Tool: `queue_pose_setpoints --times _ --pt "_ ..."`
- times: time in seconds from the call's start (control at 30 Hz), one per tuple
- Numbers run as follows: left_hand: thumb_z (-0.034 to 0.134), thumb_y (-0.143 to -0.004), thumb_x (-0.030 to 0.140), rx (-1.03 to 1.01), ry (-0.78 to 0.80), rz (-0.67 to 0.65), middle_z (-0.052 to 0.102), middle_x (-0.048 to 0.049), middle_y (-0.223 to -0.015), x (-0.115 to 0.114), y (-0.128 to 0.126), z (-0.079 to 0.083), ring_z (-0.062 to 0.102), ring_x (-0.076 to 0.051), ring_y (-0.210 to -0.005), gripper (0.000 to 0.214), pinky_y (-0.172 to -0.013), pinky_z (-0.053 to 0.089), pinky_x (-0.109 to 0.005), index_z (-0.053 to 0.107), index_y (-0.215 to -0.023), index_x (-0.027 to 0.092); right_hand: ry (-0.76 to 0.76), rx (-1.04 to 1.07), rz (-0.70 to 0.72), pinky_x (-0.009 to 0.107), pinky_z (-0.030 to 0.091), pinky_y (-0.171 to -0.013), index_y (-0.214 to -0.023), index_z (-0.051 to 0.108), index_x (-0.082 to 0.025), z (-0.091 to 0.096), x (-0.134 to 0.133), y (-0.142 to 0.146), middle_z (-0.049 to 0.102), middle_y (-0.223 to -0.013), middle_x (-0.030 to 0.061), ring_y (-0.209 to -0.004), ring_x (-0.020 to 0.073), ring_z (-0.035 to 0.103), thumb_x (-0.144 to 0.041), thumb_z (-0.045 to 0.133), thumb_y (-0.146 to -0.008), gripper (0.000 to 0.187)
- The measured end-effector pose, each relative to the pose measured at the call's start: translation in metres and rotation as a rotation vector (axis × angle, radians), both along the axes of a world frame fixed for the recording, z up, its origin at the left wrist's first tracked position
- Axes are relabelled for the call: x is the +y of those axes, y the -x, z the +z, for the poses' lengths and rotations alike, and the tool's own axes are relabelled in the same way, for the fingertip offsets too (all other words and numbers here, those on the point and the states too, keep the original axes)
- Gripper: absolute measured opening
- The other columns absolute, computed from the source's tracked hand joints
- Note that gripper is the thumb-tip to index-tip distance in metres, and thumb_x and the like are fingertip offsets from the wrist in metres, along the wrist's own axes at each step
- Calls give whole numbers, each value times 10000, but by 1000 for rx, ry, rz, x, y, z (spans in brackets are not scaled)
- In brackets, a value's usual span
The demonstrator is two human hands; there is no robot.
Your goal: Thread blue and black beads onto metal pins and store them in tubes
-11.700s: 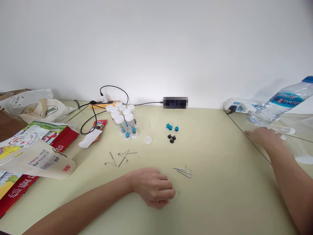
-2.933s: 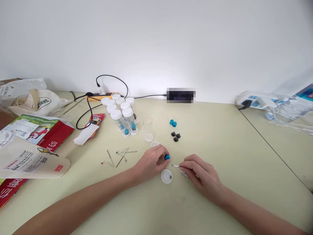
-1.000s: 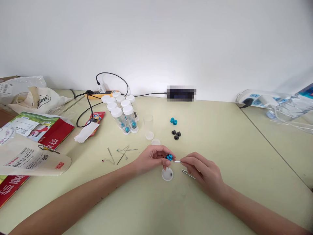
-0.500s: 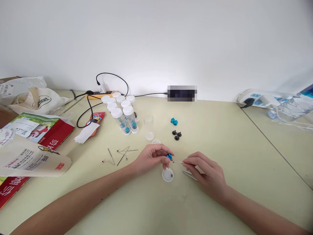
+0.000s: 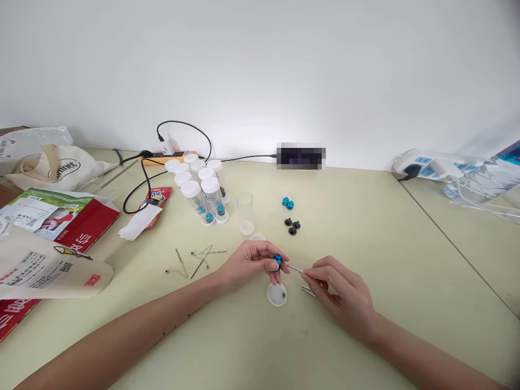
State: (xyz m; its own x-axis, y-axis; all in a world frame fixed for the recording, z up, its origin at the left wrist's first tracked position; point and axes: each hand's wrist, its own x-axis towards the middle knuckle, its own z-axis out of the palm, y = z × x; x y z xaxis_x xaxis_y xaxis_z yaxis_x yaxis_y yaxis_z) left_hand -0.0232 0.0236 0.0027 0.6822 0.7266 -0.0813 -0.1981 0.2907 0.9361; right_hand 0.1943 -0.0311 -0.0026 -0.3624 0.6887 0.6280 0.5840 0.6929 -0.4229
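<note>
My left hand [image 5: 258, 261] pinches a small shiny blue knobbed part [image 5: 277, 261] between thumb and fingers. In my right hand [image 5: 339, 287] is a thin metal rod [image 5: 294, 268], its far end pointing at the blue part and close to it; whether they touch I cannot tell. Just below my left fingertips lies a round white lid [image 5: 277, 299] with a small dark piece [image 5: 283, 295] in it. Partly covered by my right hand, another metal rod or tweezer-like piece [image 5: 309, 291] lies on the table. A second white cap [image 5: 257, 237] sits behind my left hand.
Two blue parts [image 5: 288, 203] and several black disc-shaped parts [image 5: 292, 225] lie beyond my hands. A clear tube [image 5: 245, 214] stands by several white-capped tubes [image 5: 203, 189]. Thin metal rods [image 5: 201, 261] lie left. Bags, a cup [image 5: 52, 265] and power strips [image 5: 422, 162] line the sides.
The blue part has turned slightly in my left fingers. The rod in my right hand has tilted, its tip now higher than its held end. The whole view has shifted slightly.
</note>
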Motion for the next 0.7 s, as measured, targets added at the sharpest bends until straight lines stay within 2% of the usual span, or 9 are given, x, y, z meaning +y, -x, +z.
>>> queue_pose_setpoints --times 0.2,0.37,0.53,0.7 --pt "633 -825 276 -2 21 -24 706 -100 -844 1 -1 0 638 -122 -611 210 -609 503 -251 661 -951 110 -156 -110 10 241 352 -507 -878 516 -182 1 -1 1 514 -724 18 -583 104 437 -9 559 -837 183" --pt "655 -807 253 0 29 -36 709 -103 -827 0 -2 3 645 -132 -625 193 -621 510 -259 659 -932 106 -149 -101 5 234 342 -489 -879 511 -180 -1 -1 2 497 -723 16 -588 104 454 -1 551 -839 187" --pt "660 -801 214 -16 31 -46 664 -46 -642 -2 -3 5 655 -148 -659 157 -658 522 -268 657 -919 110 -154 -91 -7 230 350 -495 -878 513 -183 -2 -1 3 496 -720 11 -598 104 464 -4 561 -835 190" --pt "679 -783 200 -22 24 -45 664 -37 -629 -2 -2 5 658 -144 -648 148 -658 529 -270 653 -900 113 -180 -108 -13 238 345 -497 -848 514 -182 -2 0 4 497 -708 7 -582 100 442 -15 565 -839 175"
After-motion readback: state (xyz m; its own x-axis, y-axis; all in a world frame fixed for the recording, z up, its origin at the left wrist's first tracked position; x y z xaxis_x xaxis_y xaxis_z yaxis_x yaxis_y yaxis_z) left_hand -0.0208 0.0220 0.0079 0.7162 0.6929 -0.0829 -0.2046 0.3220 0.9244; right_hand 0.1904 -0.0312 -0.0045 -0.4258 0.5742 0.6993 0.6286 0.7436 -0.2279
